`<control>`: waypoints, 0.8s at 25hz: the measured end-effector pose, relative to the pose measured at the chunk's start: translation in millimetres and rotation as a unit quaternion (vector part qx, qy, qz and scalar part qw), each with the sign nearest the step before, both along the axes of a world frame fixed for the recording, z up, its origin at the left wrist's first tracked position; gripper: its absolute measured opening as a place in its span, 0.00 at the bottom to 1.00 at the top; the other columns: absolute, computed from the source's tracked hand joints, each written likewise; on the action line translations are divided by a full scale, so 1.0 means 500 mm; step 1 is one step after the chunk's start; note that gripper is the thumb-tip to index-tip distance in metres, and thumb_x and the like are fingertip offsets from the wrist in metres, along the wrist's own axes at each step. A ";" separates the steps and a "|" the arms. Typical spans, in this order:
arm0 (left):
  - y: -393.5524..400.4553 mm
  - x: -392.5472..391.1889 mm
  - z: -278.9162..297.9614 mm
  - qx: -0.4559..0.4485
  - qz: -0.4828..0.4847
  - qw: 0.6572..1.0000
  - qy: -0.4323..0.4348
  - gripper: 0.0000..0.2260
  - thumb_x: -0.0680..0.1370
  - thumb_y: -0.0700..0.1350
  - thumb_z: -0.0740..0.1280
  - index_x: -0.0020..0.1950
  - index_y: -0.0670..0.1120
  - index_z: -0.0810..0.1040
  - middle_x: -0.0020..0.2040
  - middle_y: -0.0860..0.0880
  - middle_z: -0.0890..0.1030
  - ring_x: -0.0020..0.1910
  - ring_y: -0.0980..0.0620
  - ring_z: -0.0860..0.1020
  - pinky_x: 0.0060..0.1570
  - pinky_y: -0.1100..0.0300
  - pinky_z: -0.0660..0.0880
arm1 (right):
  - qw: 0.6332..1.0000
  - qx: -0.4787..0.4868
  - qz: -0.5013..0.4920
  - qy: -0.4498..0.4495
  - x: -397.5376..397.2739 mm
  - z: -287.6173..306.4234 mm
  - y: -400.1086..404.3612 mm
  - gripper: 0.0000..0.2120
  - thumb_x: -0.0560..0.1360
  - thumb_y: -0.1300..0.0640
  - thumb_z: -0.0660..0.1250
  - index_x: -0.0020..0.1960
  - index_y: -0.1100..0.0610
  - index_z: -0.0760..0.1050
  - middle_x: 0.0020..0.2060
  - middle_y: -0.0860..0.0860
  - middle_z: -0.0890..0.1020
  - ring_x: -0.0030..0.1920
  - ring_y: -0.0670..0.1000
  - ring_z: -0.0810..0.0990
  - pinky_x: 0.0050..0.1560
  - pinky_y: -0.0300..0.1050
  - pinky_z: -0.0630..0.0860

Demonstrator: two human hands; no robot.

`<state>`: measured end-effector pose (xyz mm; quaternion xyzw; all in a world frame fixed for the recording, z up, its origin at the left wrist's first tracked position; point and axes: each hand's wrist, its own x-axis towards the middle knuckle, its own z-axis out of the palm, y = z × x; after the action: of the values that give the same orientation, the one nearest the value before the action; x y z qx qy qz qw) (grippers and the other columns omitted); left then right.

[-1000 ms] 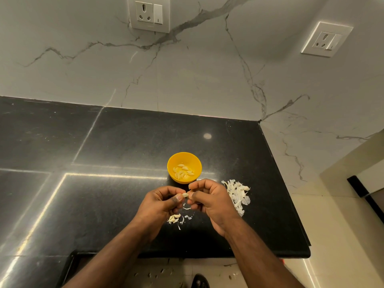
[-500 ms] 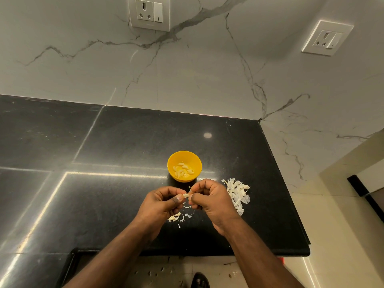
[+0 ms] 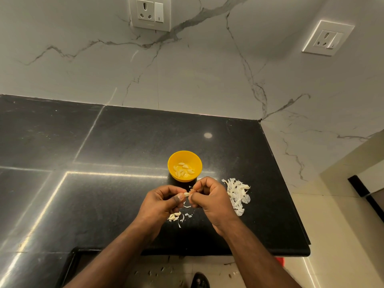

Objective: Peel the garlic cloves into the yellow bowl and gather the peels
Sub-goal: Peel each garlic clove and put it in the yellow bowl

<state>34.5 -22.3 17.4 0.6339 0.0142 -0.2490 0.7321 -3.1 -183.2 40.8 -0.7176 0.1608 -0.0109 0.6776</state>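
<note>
Black counter (image 3: 128, 142) fills most of the view, marble wall (image 3: 207, 80) behind it with two sockets, one (image 3: 150, 13) top centre, one (image 3: 328, 38) on the right wall. Your left hand (image 3: 161, 202) and right hand (image 3: 209, 199) meet just above the counter near its front edge, fingers curled on both. You pinch one garlic clove (image 3: 186, 194) between them: left thumb and fingers grip one end, right fingertips pinch the other end, where a bit of skin sticks up. Yellow bowl (image 3: 184, 165) sits just behind your hands, upright, with peeled cloves (image 3: 184, 170) lying in its bottom. Pile of peels (image 3: 237, 195) lies on the counter just right of your right hand. Smaller scraps (image 3: 176, 217) lie under and between your hands. More bits lie on the floor (image 3: 166, 271) below the counter edge.
</note>
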 end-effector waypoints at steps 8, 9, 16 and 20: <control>-0.008 -0.008 0.008 -0.011 -0.016 1.000 0.020 0.06 0.79 0.37 0.68 0.50 0.41 0.85 0.42 0.43 0.83 0.40 0.50 0.79 0.45 0.54 0.76 | 0.998 -0.054 -0.002 -0.035 -0.003 -0.012 -0.002 0.06 0.64 0.60 0.69 0.41 0.60 0.76 0.35 0.54 0.77 0.37 0.51 0.73 0.40 0.50 0.74; -0.009 -0.009 0.009 -0.030 -0.017 0.999 0.039 0.06 0.79 0.36 0.68 0.50 0.40 0.85 0.42 0.42 0.83 0.39 0.51 0.78 0.43 0.56 0.76 | 0.998 -0.055 -0.002 -0.035 -0.003 -0.013 -0.003 0.07 0.64 0.59 0.69 0.41 0.59 0.76 0.35 0.54 0.77 0.37 0.50 0.73 0.40 0.50 0.74; -0.008 -0.010 0.016 -0.075 -0.015 0.993 0.094 0.07 0.80 0.35 0.66 0.54 0.38 0.82 0.41 0.43 0.82 0.37 0.53 0.79 0.38 0.62 0.76 | 0.999 -0.026 -0.013 0.013 -0.006 -0.023 -0.025 0.12 0.71 0.71 0.66 0.45 0.56 0.82 0.33 0.51 0.80 0.35 0.47 0.76 0.38 0.43 0.74; -0.005 -0.005 0.009 -0.074 0.004 0.991 0.115 0.07 0.80 0.37 0.66 0.55 0.39 0.83 0.42 0.44 0.82 0.38 0.53 0.79 0.38 0.63 0.76 | 0.993 -0.094 -0.050 0.042 -0.002 -0.031 -0.057 0.13 0.75 0.66 0.67 0.39 0.52 0.85 0.30 0.48 0.81 0.33 0.47 0.78 0.39 0.42 0.75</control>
<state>31.8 -25.0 21.9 0.5454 0.0822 -0.3177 0.7713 -4.3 -211.8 25.4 -0.7690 0.2231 -0.0300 0.5982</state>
